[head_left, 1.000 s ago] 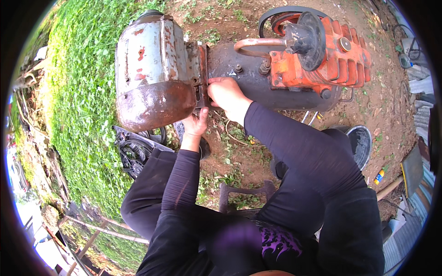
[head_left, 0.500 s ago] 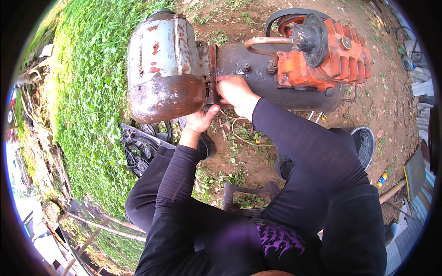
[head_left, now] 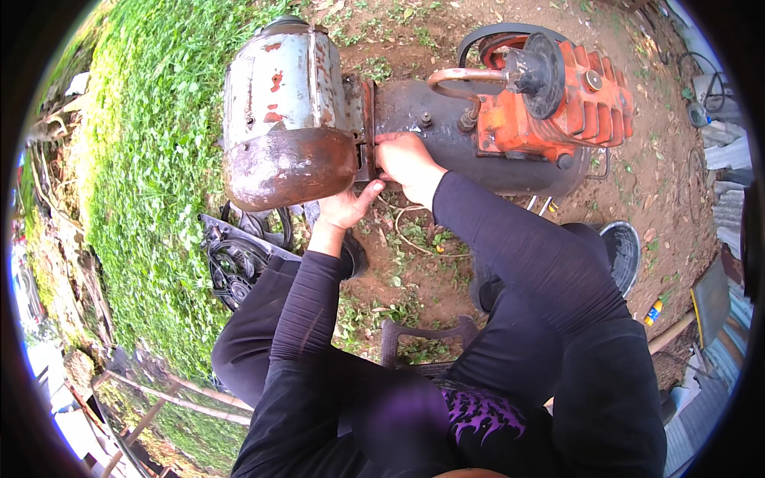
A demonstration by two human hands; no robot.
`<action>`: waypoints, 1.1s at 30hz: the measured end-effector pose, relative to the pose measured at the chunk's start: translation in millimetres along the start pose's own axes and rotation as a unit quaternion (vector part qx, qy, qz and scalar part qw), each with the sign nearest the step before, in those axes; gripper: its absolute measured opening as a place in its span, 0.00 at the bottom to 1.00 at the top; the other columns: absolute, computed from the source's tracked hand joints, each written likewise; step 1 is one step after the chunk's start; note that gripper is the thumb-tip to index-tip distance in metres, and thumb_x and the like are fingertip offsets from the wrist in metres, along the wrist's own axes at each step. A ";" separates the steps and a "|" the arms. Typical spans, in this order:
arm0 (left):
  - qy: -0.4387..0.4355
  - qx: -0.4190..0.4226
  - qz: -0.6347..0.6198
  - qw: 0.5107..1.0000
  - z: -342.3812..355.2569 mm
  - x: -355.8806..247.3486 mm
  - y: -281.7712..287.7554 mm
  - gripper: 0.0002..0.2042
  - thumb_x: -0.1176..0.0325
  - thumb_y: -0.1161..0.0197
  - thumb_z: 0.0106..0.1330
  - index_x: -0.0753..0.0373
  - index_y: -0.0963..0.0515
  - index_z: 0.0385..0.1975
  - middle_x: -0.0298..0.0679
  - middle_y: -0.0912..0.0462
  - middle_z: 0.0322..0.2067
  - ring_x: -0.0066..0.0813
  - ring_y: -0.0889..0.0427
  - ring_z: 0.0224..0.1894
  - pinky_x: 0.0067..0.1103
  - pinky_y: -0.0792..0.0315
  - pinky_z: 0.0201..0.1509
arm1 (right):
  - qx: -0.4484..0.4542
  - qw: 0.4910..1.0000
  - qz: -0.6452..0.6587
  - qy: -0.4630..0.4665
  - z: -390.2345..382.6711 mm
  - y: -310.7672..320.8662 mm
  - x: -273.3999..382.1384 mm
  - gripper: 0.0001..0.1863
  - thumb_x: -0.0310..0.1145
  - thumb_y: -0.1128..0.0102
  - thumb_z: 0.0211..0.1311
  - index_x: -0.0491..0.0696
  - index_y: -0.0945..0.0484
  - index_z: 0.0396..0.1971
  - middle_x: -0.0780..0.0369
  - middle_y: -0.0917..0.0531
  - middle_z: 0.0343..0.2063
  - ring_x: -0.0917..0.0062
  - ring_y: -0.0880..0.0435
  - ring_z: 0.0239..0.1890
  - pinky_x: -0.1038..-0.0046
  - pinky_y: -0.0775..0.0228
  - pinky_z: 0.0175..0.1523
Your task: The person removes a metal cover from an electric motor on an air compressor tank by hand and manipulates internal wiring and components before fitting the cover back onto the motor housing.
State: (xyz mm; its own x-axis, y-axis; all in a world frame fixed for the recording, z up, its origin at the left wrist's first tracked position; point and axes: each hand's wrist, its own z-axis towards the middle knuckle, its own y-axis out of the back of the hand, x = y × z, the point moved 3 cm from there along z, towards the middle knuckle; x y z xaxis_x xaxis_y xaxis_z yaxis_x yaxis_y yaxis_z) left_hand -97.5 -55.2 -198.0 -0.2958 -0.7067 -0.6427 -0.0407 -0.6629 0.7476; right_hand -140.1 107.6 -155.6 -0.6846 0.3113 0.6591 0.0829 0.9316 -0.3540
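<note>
A worn grey electric motor [head_left: 288, 95] with a rusty brown end cover [head_left: 291, 167] stands at the left end of a dark air tank [head_left: 510, 171]. A rusty upright bracket [head_left: 367, 127] stands between motor and tank. My right hand [head_left: 410, 166] is closed at the bracket's lower edge, its fingertips pressed there; whatever they pinch is hidden. Just below the end cover is my left hand [head_left: 343, 212], thumb stretched out toward the right hand. Its other fingers disappear under the motor. An orange finned compressor pump [head_left: 586, 95] with a bent copper-coloured pipe [head_left: 466, 74] sits on the tank's right part.
Black machine parts [head_left: 239, 259] lie on the ground by my left leg. A dark bucket [head_left: 621, 255] stands beyond my right knee. A thin cable [head_left: 408, 231] loops over the soil under the tank. Grass [head_left: 151, 215] spreads at left; corrugated sheets [head_left: 729, 151] line the right.
The view has shifted slightly, so the pump appears a little farther left. Both hands keep their places at the motor and bracket.
</note>
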 end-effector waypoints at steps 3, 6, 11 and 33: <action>0.015 0.004 -0.027 1.000 1.9 -4.1 -2.8 0.40 0.38 0.36 0.59 0.63 0.32 0.64 0.50 0.32 0.63 0.46 0.37 0.67 0.38 0.46 0.72 | 0.002 1.000 -0.002 0.001 4.2 1.1 -2.5 0.11 0.19 0.54 0.54 0.37 0.20 0.32 0.56 0.18 0.31 0.72 0.21 0.33 0.69 0.29 0.39; 0.051 0.064 -0.043 0.996 1.6 -1.3 3.9 0.40 0.38 0.35 0.59 0.63 0.32 0.63 0.51 0.31 0.63 0.47 0.36 0.67 0.38 0.45 0.71 | 0.008 1.000 -0.008 -0.006 5.4 -1.8 -5.0 0.12 0.20 0.54 0.55 0.36 0.21 0.35 0.56 0.18 0.31 0.70 0.20 0.34 0.68 0.28 0.40; 0.029 0.002 0.008 1.000 2.7 0.7 0.6 0.39 0.37 0.36 0.59 0.62 0.31 0.62 0.50 0.28 0.60 0.47 0.32 0.64 0.38 0.42 0.69 | 0.010 1.000 -0.008 0.002 19.9 -0.1 -14.0 0.12 0.20 0.52 0.55 0.36 0.20 0.35 0.54 0.17 0.32 0.70 0.19 0.35 0.68 0.28 0.41; 0.050 0.008 0.009 0.999 8.0 -10.3 4.6 0.38 0.41 0.31 0.57 0.61 0.29 0.61 0.50 0.32 0.63 0.47 0.37 0.67 0.38 0.47 0.72 | -0.017 0.785 -0.524 0.330 70.3 -9.5 77.7 0.28 0.21 0.44 0.49 0.42 0.26 0.56 0.44 0.18 0.43 0.53 0.20 0.51 0.59 0.28 0.58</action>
State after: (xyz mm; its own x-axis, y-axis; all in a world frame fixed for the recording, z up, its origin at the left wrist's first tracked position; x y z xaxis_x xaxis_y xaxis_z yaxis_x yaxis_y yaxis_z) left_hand -102.2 -49.0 -186.6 -0.2005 -0.7402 -0.6418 -0.0524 -0.6460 0.7615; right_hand -245.0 109.8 -147.7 0.1345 -0.6101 0.7808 -0.2490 0.7419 0.6226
